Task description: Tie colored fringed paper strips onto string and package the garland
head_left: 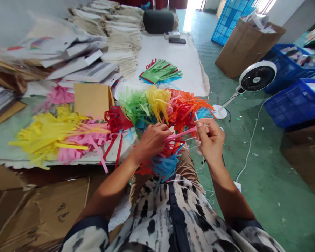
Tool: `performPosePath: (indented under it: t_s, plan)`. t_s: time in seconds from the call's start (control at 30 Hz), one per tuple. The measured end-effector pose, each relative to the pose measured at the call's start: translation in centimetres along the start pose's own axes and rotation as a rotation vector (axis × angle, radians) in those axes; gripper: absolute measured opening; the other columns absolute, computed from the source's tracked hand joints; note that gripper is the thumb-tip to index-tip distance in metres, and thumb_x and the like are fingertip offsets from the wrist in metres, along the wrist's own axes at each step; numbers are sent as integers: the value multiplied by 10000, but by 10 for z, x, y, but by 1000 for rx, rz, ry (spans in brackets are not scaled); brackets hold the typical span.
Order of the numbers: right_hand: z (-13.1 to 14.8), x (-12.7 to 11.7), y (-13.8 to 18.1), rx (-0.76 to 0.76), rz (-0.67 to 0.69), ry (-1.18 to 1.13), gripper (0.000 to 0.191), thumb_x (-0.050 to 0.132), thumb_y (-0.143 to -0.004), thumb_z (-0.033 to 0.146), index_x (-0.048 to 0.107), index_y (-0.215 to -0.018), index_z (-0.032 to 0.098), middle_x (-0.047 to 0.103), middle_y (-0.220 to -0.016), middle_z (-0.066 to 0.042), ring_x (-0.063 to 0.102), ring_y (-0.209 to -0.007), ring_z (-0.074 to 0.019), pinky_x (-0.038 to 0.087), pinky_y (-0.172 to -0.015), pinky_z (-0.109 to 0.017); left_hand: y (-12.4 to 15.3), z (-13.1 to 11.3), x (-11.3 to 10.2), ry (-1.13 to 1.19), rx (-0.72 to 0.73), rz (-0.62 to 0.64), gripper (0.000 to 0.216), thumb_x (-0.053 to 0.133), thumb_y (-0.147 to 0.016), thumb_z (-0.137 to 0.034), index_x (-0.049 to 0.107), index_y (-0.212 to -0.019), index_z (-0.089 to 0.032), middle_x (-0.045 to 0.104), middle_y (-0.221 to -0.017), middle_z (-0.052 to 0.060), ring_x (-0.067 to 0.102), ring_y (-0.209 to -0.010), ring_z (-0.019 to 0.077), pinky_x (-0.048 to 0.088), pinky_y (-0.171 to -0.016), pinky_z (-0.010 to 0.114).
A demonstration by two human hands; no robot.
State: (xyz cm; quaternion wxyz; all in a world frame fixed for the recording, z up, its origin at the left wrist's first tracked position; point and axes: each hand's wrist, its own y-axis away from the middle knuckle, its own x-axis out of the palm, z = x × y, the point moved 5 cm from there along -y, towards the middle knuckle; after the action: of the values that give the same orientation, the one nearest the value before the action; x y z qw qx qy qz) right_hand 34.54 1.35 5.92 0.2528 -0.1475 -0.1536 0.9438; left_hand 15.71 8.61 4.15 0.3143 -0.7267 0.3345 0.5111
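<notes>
Now the person sits by a table (178,56) with a bunch of paper strips (164,165) in the lap, blue and red ones hanging down over the knees. The left hand (152,140) is closed around the top of the bunch, fingers curled tight on it. The right hand (210,138) is just beside it, and its thumb and fingers are pressed together on the end of a pink strip (181,133). That strip runs from one hand to the other.

Right behind the hands more strips stick up, a green clump (133,106), a yellow clump (159,99) and an orange clump (190,106), all touching each other. To the left on the table lies a big yellow pile (47,134) with a pink pile (88,140) next to it. A brown card (91,99) lies behind those. Farther back there is a flat green stack (160,71), and past it a dark phone (177,41).

On the green floor (273,168) to the right stands a white fan (256,77) with a white cord trailing away. Near it are blue crates (295,101) and a cardboard box (245,47) — both well apart from the hands.
</notes>
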Motion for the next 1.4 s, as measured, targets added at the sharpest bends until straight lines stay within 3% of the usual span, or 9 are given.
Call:
performPosePath:
  t_s: [0.3, 0.47, 0.57, 0.63, 0.73, 0.87, 0.97, 1.17, 1.4]
  plan:
    - [-6, -4, 1, 18, -13, -24, 171, 673, -1021, 430, 696, -975, 267, 489, -583, 77, 434, -497, -125, 336, -518, -293, 26, 20, -25, -30, -94, 10, 31, 706, -928, -214, 736, -934, -212, 750, -978, 75, 665, -947, 253, 476, -825, 373]
    - [0, 2, 4, 35, 10, -43, 186, 669, -1022, 461, 684, -979, 281, 498, -556, 78, 429, -470, -133, 329, -503, -299, 28, 3, -47, 205, 46, -78, 514, 798, -917, -403, 657, -1393, -270, 672, -1448, 94, 586, -1378, 296, 441, -1172, 474]
    - [7, 4, 4, 26, 16, -45, 177, 669, -1023, 462, 689, -987, 289, 503, -564, 74, 425, -467, -133, 334, -505, -304, 14, -15, -44, 291, 97, -133, 777, 863, -850, -465, 537, -1526, -264, 615, -1530, 127, 551, -1440, 329, 404, -1227, 540]
    - [11, 5, 4, 13, 15, -36, 180, 667, -1024, 462, 690, -978, 290, 501, -566, 74, 425, -468, -132, 338, -508, -305, 2, -24, -32, 335, 123, -137, 819, 902, -796, -477, 557, -1497, -232, 671, -1438, 146, 632, -1331, 343, 476, -1158, 530]
    - [14, 4, 4, 7, 16, -28, 192, 663, -1025, 468, 684, -970, 285, 497, -562, 75, 428, -471, -129, 331, -503, -303, -14, -29, -5, 446, 110, -41, 621, 909, -749, -423, 682, -1288, -214, 770, -1106, 84, 740, -973, 287, 590, -847, 394]
    - [12, 2, 2, 6, 28, -38, 190, 665, -1024, 467, 683, -985, 282, 492, -547, 82, 416, -466, -123, 316, -501, -300, -24, -25, 19, 616, -4, 154, 151, 729, -764, -203, 746, -913, -210, 679, -701, -27, 619, -593, 147, 434, -554, 249]
    - [11, 2, 0, 17, 38, -39, 202, 663, -1025, 474, 680, -965, 282, 506, -547, 80, 414, -465, -122, 329, -517, -301, -29, -23, 22, 716, -14, 226, 76, 662, -741, -167, 730, -771, -184, 604, -598, -36, 547, -544, 117, 370, -510, 227]
    - [8, 1, -2, 26, 43, -18, 209, 644, -1036, 459, 679, -946, 274, 508, -544, 79, 456, -487, -124, 364, -550, -297, -32, -17, 33, 1114, -85, 367, 159, 701, -734, -223, 702, -887, -183, 599, -648, -49, 492, -523, 91, 371, -471, 209]
    - [8, 0, -5, -6, 61, -15, 208, 628, -1048, 426, 679, -937, 256, 499, -541, 91, 464, -490, -109, 371, -565, -278, -33, -17, 35, 1192, -106, 417, 227, 744, -730, -265, 621, -892, -164, 546, -666, -64, 445, -542, 67, 350, -485, 191]
